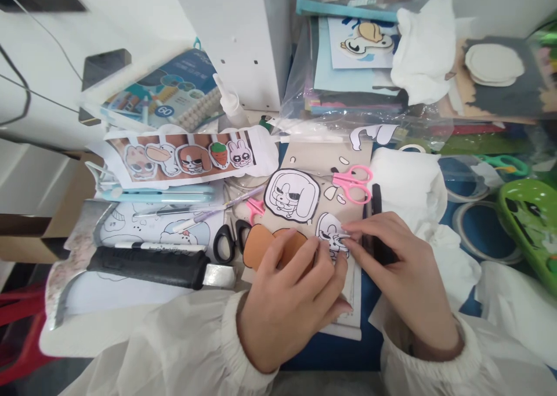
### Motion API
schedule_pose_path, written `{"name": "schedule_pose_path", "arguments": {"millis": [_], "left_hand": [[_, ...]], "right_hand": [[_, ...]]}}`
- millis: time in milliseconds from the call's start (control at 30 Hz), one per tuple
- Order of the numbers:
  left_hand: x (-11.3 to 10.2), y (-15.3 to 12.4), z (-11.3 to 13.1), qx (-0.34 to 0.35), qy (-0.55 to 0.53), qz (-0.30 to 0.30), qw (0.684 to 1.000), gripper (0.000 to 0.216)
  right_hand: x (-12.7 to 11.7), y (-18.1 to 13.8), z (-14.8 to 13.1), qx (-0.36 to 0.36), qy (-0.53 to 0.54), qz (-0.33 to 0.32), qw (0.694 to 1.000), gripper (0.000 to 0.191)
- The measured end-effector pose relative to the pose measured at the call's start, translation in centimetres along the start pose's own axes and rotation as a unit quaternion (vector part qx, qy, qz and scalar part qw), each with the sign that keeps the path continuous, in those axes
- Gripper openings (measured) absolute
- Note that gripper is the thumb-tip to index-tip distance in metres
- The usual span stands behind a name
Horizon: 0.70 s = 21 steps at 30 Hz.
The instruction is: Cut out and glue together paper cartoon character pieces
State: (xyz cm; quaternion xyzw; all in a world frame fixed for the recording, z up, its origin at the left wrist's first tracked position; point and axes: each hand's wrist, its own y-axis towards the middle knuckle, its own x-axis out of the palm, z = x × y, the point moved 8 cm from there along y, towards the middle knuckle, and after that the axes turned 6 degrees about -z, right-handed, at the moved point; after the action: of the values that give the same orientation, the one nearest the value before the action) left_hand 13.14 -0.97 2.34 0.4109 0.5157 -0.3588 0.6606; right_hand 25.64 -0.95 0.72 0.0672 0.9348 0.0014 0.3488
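Note:
My left hand (291, 303) is open, palm down, its bent fingers resting over an orange cutout (256, 246) and the lower edge of a small black-and-white paper cutout (328, 226) with a cartoon face. My right hand (400, 256) pinches that small cutout at its right side between thumb and forefinger. The fingers hide part of it. Just above lies a larger dog-face cutout (291, 195) with a thick black outline, flat on a beige board (304, 155). Pink-handled scissors (353, 184) and small white paper scraps (331, 193) lie near the right hand.
At left are black-handled scissors (226, 244), a black-handled tool (150, 267), pens and a printed strip of cartoon characters (187, 159). Tape rolls (485, 233), crumpled tissues (409, 181) and a green tray (528, 210) are at right. A glue bottle (232, 107) stands behind.

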Motion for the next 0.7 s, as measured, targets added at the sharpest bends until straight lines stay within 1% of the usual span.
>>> {"name": "schedule_pose_path", "arguments": {"millis": [167, 433, 600, 700], "left_hand": [[0.2, -0.1, -0.1, -0.005, -0.008, -0.006, 1.0, 0.039], [0.3, -0.2, -0.7, -0.035, -0.047, -0.004, 0.998, 0.041], [0.3, -0.2, -0.7, -0.034, -0.048, -0.004, 0.998, 0.044], [0.3, -0.2, -0.7, -0.033, -0.05, -0.006, 0.998, 0.044]], "right_hand": [[0.0, 0.2, -0.9, -0.024, -0.053, 0.025, 0.998, 0.004], [0.2, 0.3, -1.0, -0.026, -0.079, 0.036, 0.996, 0.006], [0.2, 0.3, -1.1, -0.03, -0.092, 0.049, 0.994, 0.005], [-0.1, 0.2, -1.3, -0.032, -0.108, 0.069, 0.991, 0.01]]}}
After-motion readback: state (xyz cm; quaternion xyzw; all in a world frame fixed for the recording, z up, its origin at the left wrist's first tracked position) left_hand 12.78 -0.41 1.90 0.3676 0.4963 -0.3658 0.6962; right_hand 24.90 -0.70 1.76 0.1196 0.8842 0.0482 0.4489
